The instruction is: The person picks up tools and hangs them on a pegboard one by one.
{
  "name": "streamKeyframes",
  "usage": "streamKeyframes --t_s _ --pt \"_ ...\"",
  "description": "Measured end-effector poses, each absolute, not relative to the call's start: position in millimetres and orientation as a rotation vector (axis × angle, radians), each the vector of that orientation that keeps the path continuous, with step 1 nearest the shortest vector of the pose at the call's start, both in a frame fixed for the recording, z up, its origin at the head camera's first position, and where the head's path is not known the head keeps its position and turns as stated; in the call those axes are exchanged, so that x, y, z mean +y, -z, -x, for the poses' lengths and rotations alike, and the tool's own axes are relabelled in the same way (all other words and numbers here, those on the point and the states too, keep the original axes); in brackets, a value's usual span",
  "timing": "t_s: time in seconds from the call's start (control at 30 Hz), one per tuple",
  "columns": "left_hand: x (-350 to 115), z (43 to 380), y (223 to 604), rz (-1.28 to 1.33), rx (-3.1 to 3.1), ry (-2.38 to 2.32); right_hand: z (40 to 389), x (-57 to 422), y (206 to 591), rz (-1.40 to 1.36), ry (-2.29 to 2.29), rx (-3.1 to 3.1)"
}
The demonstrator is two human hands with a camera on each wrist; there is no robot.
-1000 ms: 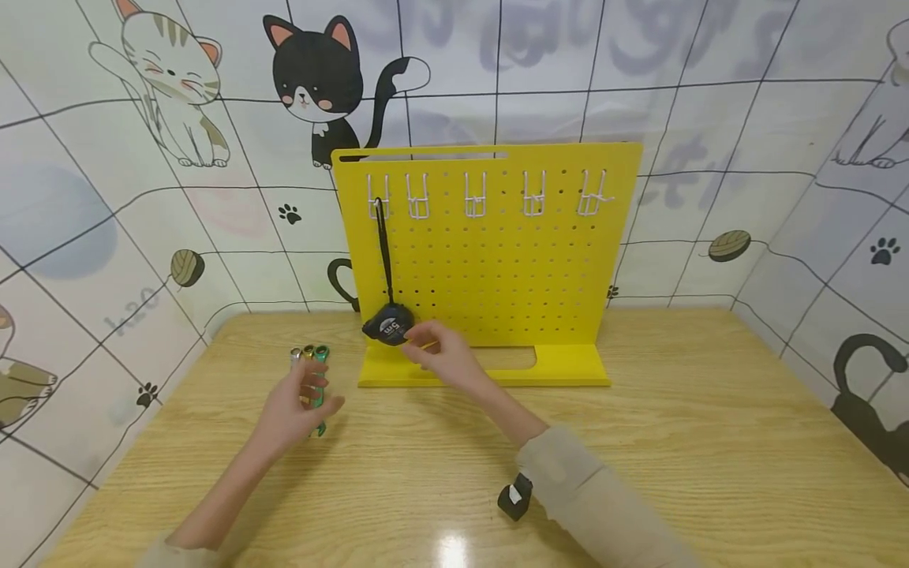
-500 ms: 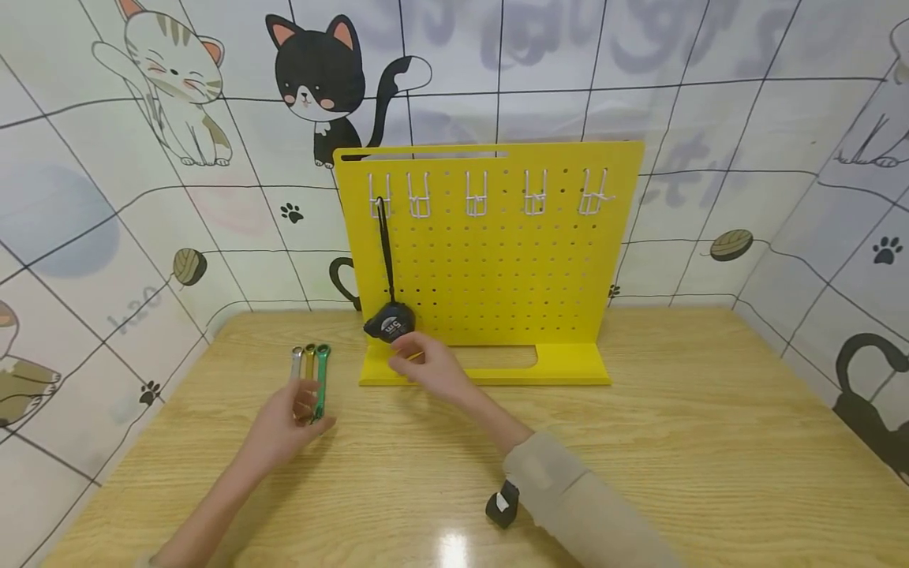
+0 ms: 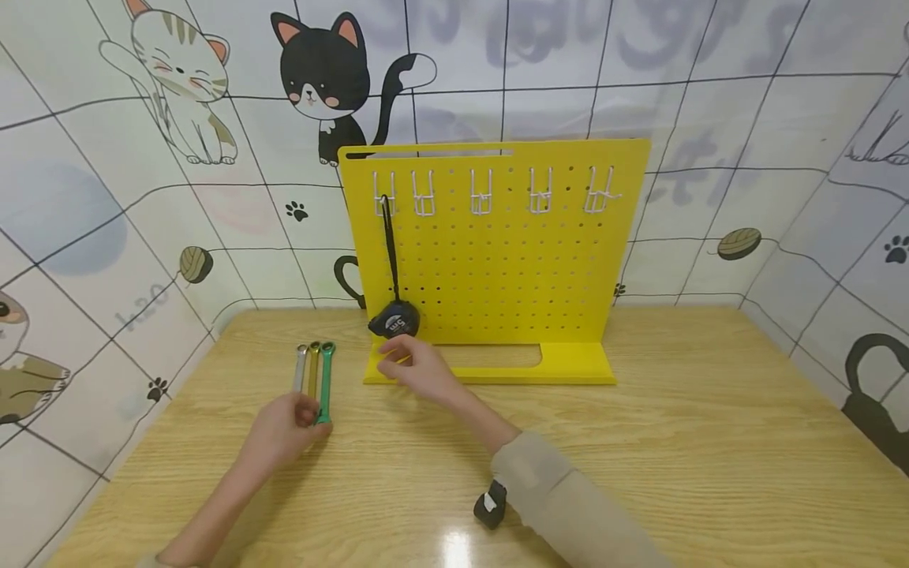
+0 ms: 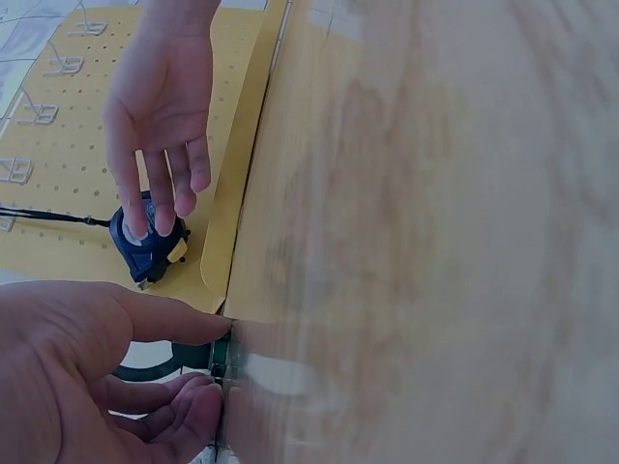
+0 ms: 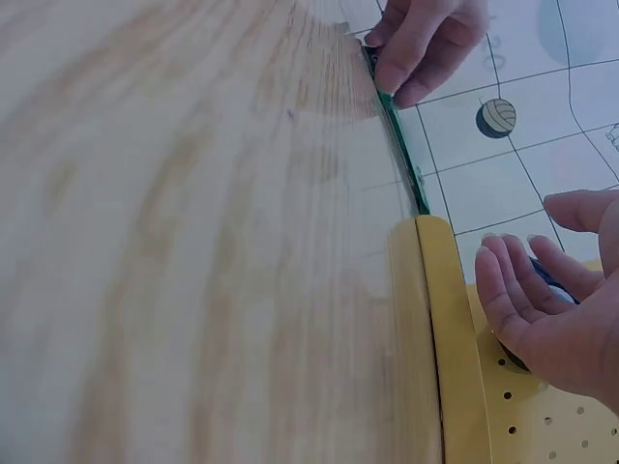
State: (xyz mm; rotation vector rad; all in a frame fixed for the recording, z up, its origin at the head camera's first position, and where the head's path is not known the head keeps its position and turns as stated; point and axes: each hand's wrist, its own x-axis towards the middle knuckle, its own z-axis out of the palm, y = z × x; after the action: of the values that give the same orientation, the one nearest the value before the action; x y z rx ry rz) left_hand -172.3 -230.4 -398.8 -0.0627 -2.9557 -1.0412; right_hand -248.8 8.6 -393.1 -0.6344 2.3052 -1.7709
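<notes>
Green and slender, the metal wrench [image 3: 326, 383] points away, left hand [image 3: 284, 428] pinching its near end; right hand [image 3: 421, 369], farther, holds nothing.

Three wrenches [image 3: 312, 371], five wire hooks [image 3: 481, 199], one tape measure [image 3: 397, 319], one pegboard [image 3: 497, 268], two hands [image 3: 278, 430].

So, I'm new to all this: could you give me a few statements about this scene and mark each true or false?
1. The tape measure hangs by its strap from the pegboard. True.
2. The right hand is gripping the tape measure. False: that hand is near it but holds nothing.
3. Three wrenches lie side by side. True.
4. The wrench closest to the pegboard is red. False: it is the green wrench.
5. The left hand pinches the green wrench. True.
</notes>
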Motion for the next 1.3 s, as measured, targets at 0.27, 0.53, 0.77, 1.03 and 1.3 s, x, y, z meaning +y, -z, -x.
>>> streamKeyframes --t_s 0.27,0.53,0.77,1.03,1.3 --pt "-225 168 396 0.009 -2.968 0.998 250 -3 396 0.605 1.771 2.267" --pt "-219 170 395 0.007 -2.952 0.972 251 -11 398 0.610 1.773 2.240" --pt "-214 177 396 -0.082 -2.985 0.976 255 -23 399 0.569 1.786 2.223" --pt "-218 181 400 -0.121 -2.987 1.145 258 -46 398 0.465 1.742 2.225" --pt "-218 184 395 -0.124 -2.919 1.267 255 -61 393 0.398 1.623 2.331"
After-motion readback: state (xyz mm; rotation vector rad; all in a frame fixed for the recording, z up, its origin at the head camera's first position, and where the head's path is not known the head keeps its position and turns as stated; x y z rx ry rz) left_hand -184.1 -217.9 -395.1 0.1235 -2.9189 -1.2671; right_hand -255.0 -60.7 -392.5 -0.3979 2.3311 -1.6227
